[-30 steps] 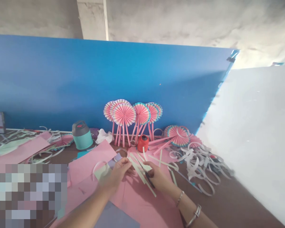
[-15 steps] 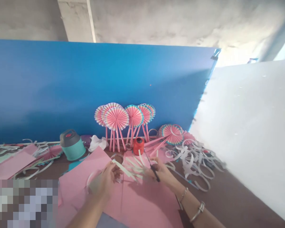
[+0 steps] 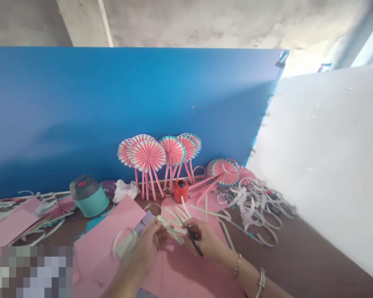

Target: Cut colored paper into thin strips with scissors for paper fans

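Note:
Pinched in my left hand (image 3: 151,240) is a pale green paper strip (image 3: 170,230), slanting down to the right. My right hand (image 3: 205,238) grips a pair of black-handled scissors (image 3: 193,240), with the blades pointing up and left beside the strip; whether they touch it I cannot tell. Several more pale green strips lie fanned on the pink paper (image 3: 186,269) beneath and beyond my hands. A pale green sheet (image 3: 127,244) shows partly behind my left wrist.
Pink folded-paper fans (image 3: 148,156) stand against the blue panel (image 3: 161,91). A red round container (image 3: 181,191) sits before them. To the left is a teal and grey container (image 3: 89,196); at right, a heap of curled white strips (image 3: 251,207) and a fan lying down (image 3: 225,171).
My right hand has brought the scissors left, closer to the strip. My left hand has shifted slightly right and down with the strip. The view has tilted a little.

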`<state>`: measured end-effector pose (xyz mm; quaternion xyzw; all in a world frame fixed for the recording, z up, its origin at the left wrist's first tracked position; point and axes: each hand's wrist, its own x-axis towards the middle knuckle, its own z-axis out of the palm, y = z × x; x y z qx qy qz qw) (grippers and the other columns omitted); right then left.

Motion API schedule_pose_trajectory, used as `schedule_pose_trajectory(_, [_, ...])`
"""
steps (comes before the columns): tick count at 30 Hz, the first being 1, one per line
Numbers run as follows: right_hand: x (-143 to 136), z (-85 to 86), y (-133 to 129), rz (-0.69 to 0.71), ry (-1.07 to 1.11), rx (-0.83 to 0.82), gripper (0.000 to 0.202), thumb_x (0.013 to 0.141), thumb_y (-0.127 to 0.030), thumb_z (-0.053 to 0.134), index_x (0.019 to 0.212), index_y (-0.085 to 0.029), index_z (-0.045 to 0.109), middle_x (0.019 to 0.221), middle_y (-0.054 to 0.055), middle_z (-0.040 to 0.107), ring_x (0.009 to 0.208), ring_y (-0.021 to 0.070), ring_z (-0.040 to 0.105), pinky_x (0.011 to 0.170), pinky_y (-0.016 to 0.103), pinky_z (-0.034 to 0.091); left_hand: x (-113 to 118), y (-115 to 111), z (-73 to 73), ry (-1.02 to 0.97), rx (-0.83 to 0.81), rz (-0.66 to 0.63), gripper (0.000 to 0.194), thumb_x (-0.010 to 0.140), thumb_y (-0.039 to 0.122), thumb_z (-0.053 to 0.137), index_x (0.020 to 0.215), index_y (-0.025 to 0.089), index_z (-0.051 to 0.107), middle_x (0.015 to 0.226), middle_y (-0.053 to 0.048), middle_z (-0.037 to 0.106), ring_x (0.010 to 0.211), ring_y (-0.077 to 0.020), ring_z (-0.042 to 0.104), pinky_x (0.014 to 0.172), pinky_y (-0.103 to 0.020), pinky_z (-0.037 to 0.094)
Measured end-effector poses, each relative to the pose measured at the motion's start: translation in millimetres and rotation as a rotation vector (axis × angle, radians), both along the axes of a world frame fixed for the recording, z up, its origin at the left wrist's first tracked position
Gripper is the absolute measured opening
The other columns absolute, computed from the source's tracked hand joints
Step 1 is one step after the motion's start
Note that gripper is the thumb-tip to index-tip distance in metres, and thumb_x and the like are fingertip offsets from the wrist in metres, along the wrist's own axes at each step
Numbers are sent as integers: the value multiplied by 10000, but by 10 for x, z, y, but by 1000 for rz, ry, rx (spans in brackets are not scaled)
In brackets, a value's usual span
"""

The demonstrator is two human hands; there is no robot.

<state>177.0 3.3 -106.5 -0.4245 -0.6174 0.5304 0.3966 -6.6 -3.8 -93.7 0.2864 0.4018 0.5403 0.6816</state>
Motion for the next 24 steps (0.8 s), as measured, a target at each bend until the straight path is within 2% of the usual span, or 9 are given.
schedule_pose_trajectory(3, [18,-27,19,15,40,-56,249,644,-263,668,833,-195,519,479,-103,418,380,46,302,403,197,226,11,-15,10,30,25,-15,222,705,330,670,807,174,550,699,-14,687,567,-149,652,492,-223,475])
schedule_pose_trajectory(7, [63,-38,66,139,244,-136,340,622,-251,662,909,-213,482,366,-149,363,303,51,250,371,198,186,7,-25,-20,124,71,20,261,705,376,671,799,165,550,705,-40,698,582,-176,666,520,-252,481])
schedule_pose_trajectory(12, [107,58,70,-50,290,-145,338,566,-199,683,852,-197,504,512,-102,441,443,56,341,450,195,251,7,-29,-69,325,112,142,323,687,453,673,778,173,541,594,-30,683,537,-188,660,502,-248,460])
schedule_pose_trajectory(16, [122,130,57,-98,306,-189,353,559,-223,700,859,-193,517,551,-81,471,489,72,378,483,206,274,14,-27,-69,342,128,121,338,687,471,660,800,176,538,584,-33,685,536,-198,661,501,-256,456])
schedule_pose_trajectory(20, [131,124,72,-138,302,-195,324,563,-238,698,840,-200,534,541,-85,451,475,70,369,482,207,271,-13,-40,-65,422,136,130,337,691,475,651,807,169,573,599,-41,690,583,-203,671,547,-262,447])
schedule_pose_trajectory(24, [143,118,95,-225,310,-152,289,565,-246,690,809,-201,542,546,-77,465,477,74,379,478,210,290,-43,-59,-68,486,132,28,304,741,468,591,835,179,586,624,-41,697,592,-187,654,533,-249,405])
